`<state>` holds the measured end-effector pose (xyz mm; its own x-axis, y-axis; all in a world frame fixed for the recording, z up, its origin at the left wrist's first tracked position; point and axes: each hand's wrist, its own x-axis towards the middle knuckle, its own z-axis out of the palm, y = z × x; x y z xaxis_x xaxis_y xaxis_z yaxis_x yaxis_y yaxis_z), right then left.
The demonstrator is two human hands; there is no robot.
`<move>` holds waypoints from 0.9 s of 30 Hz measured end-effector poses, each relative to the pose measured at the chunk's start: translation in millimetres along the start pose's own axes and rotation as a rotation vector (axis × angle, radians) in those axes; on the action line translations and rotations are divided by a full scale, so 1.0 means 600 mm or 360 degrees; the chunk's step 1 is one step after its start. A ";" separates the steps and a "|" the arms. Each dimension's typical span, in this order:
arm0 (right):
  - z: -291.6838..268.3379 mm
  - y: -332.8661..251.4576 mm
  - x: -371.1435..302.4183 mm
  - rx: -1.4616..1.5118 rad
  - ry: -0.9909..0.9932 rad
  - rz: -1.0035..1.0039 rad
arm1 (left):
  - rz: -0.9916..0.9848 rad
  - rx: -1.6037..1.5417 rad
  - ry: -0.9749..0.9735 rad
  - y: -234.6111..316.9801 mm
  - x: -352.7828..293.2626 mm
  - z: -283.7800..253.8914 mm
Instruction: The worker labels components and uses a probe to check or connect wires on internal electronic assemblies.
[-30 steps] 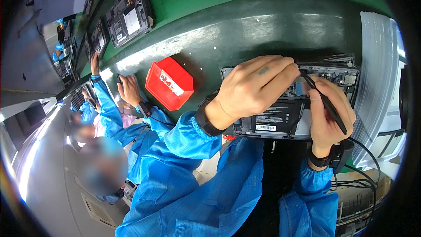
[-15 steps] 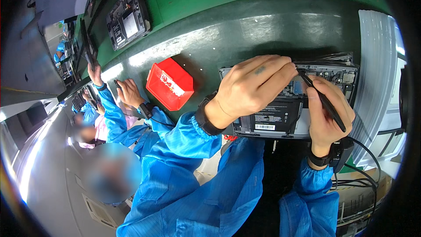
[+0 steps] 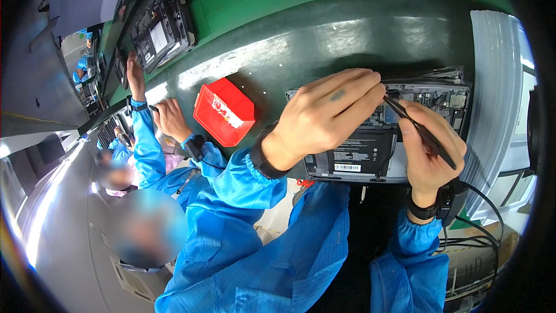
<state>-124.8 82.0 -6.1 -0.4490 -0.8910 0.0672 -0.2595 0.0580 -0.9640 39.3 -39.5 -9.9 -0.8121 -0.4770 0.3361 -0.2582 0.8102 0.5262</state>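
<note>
Pinning the opened laptop (image 3: 370, 139) flat with left hand (image 3: 324, 119), fingers spread narrow; right hand (image 3: 431, 150) pinching black tweezers (image 3: 417, 130), steadying tips over circuitry.

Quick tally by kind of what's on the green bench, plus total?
Opened laptops, base up: 2, one under the hands, one farther along
Red bin: 1
Black tweezers, in right hand: 1
Total: 4

opened laptops: 2 (image 3: 394, 133) (image 3: 161, 28) | red bins: 1 (image 3: 223, 110) | black tools: 1 (image 3: 420, 130) | own hands: 2 (image 3: 330, 116) (image 3: 431, 156)
</note>
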 end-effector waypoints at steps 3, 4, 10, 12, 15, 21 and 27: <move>-0.010 0.004 -0.002 0.0090 0.0074 0.0013 | 0.0026 0.0014 0.0016 -0.001 -0.006 -0.024; -0.013 0.009 -0.006 0.0120 0.0104 -0.0009 | -0.0030 0.0079 0.0025 -0.004 -0.009 -0.033; -0.012 0.015 -0.023 0.0231 0.0255 0.0213 | -0.0995 0.0659 -0.0094 0.007 -0.075 -0.115; -0.014 0.017 -0.026 0.0217 0.0262 0.0251 | -0.1131 0.0788 -0.0119 0.018 -0.086 -0.121; -0.010 0.019 -0.026 0.0191 0.0243 0.0158 | -0.1000 0.0555 0.0048 0.042 -0.079 -0.109; -0.002 0.010 -0.026 0.0261 0.0332 0.0301 | -0.0345 0.0081 0.0120 0.036 -0.001 -0.016; 0.001 0.011 -0.025 0.0209 0.0334 0.0298 | -0.0231 0.0035 0.0049 0.018 0.000 0.004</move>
<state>-119.2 95.7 -13.8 -0.6488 -0.7571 -0.0760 -0.0493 0.1414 -0.9887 35.2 -29.6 -6.2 -0.7492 -0.5994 0.2817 -0.3833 0.7393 0.5537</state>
